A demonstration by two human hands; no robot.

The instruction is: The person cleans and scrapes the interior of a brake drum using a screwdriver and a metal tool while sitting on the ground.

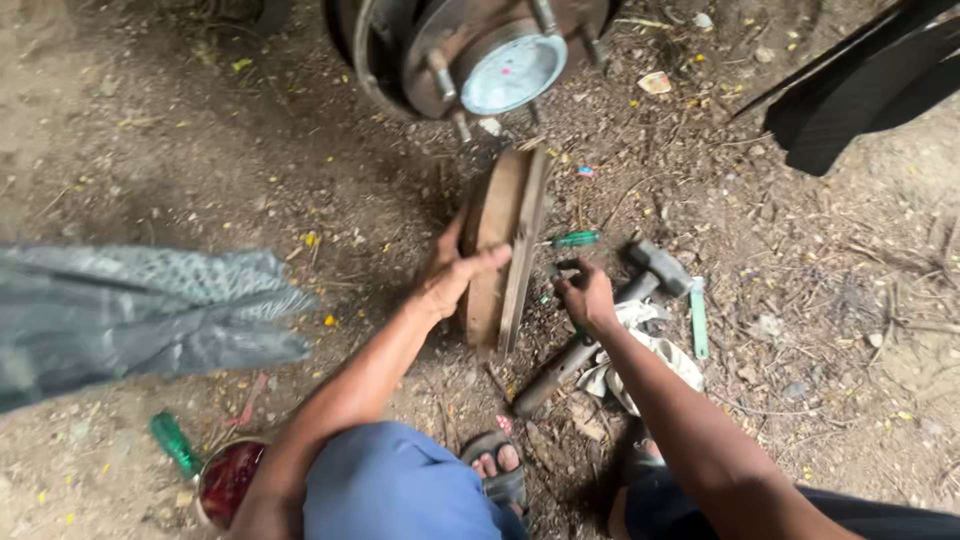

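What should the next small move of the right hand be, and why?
Probably lifting the small tool clear of the ground. The right hand is closed on something small and dark beside the hammer, while the left hand steadies the curved brake shoe standing on edge on the dirt. What the tool is cannot be told.

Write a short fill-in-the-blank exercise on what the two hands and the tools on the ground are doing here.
1. The left hand grips the curved ____ shoe.
2. The right hand rests beside a ____ lying on the dirt.
3. The screwdriver handle near the shoe is ____.

Missing words: brake; hammer; green
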